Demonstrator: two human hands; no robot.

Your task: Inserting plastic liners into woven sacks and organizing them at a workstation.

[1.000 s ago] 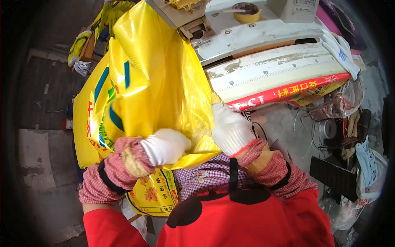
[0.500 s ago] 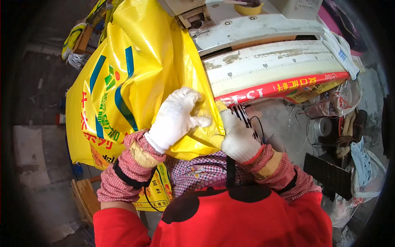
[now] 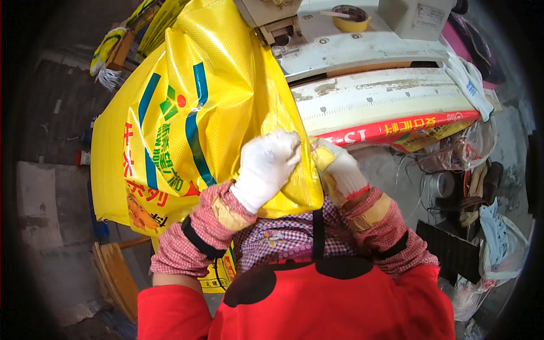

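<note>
A large yellow woven plastic sack (image 3: 226, 90), printed in green, blue and red, hangs in folds across my front and over the left side. My left hand (image 3: 266, 170), in a white knit glove, is closed on the sack near its right edge, pinching a fold. At that same edge, just to the right, my right hand (image 3: 340, 170) has its gloved fingers, taped yellow, closed round the sack's border. The sack's upper part runs up beside a beige machine head (image 3: 271, 14) that looks like a sewing machine.
A worn white worktable (image 3: 385, 93) with a ruler scale and a red printed strip along its front lies beyond my hands. On it sit a tape roll (image 3: 350, 20) and a grey box (image 3: 416, 17). Plastic bags (image 3: 501, 238) crowd the right; a wooden stool (image 3: 116, 277) stands lower left.
My left fingers, spread over the sack before, have closed on it. My right hand has slid up along the sack's edge. The whole view has shifted slightly.
</note>
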